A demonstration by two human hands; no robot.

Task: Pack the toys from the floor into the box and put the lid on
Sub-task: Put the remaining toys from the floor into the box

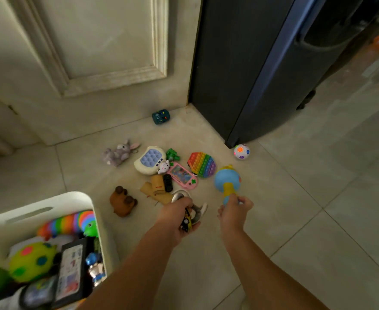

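Note:
My left hand [176,217] grips a small yellow and black toy car [186,223] and a grey and white toy [198,211] just above the floor. My right hand [234,209] holds the yellow handle of a blue and yellow rattle [227,180]. The white box [81,199] stands at the lower left, holding a rainbow slug, a spotted green ball and several other toys. Several toys lie on the tiles: a grey plush rabbit [119,152], a white pop game [150,159], a pink handheld game [182,176], a rainbow pop-it [202,164], a brown plush [122,202]. No lid shows.
A teal toy [160,117] lies by the wall, and a white ball with coloured dots [241,151] rests at the corner of a dark fridge [251,63]. A cream panelled door [90,52] is behind the toys. Bare tiles spread to the right.

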